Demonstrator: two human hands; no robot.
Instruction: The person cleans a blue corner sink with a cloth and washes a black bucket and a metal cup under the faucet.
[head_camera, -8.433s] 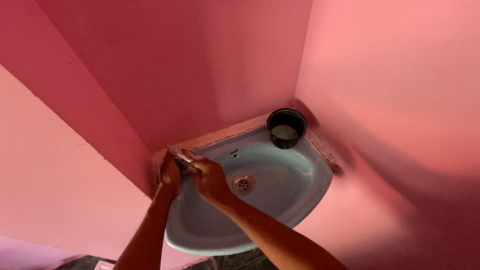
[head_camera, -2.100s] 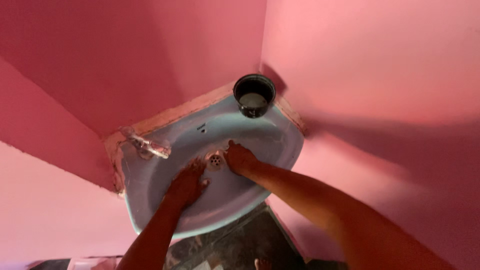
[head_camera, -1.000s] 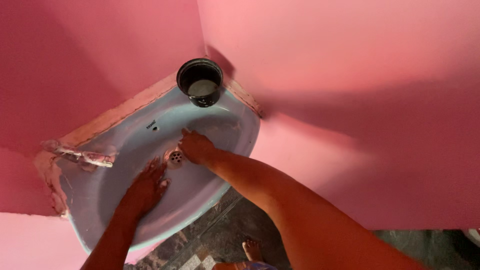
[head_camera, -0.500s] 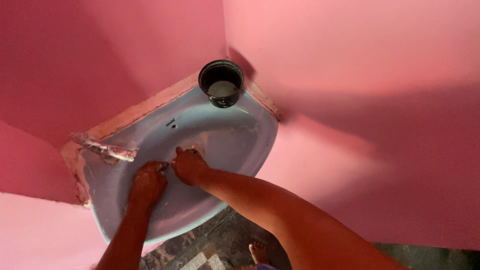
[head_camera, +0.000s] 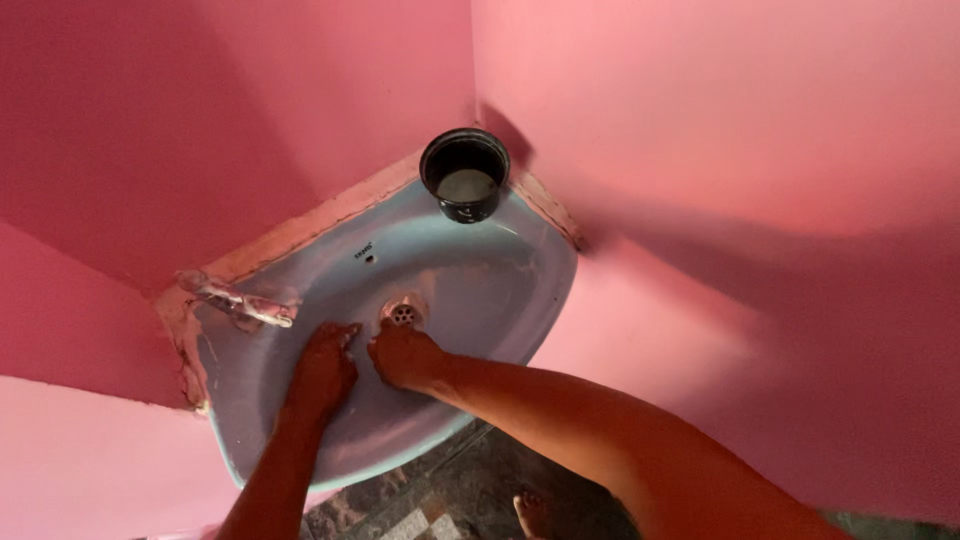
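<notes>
Fingers (head_camera: 340, 335) of my left hand (head_camera: 322, 370) lie flat, loosely together, on the one pale-blue sink (head_camera: 250, 400); right hand (head_camera: 402, 355) curled, just near of the one drain (head_camera: 403, 314). One tap (head_camera: 245, 305) left, one black cup (head_camera: 464, 175) far.

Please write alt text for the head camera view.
Two bare hands, left hand and right hand, press inside a pale blue ceramic corner sink beside its metal drain. A metal tap sits left; a black round cup stands on the back corner between pink walls.
</notes>
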